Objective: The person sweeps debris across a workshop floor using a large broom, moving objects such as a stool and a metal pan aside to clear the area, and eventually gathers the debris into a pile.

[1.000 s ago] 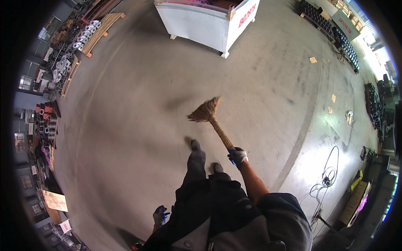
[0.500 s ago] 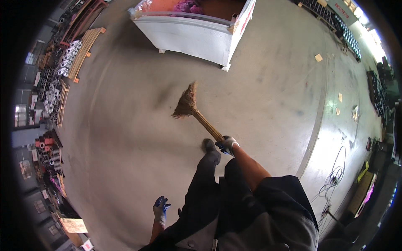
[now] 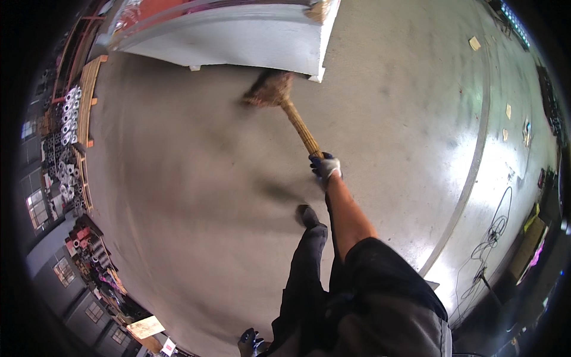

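Observation:
A short straw broom reaches forward over the concrete floor, its flared bristle head pointing away from me beside the lower edge of a white bin. My right hand, in a white and dark blue glove, is wrapped round the end of the broom's handle. Down at the lower edge of the picture hangs my left hand, gloved the same way. It holds nothing I can see, and its fingers are partly spread, well apart from the broom.
Wooden pallets with stacked metal parts line the left side. On the right, a tangled black cable lies on the floor. Small scraps of cardboard are scattered farther off.
The white bin is closer. My right hand has carried the broom forward, its bristles now near the bin's base. My left hand sits lower in the picture.

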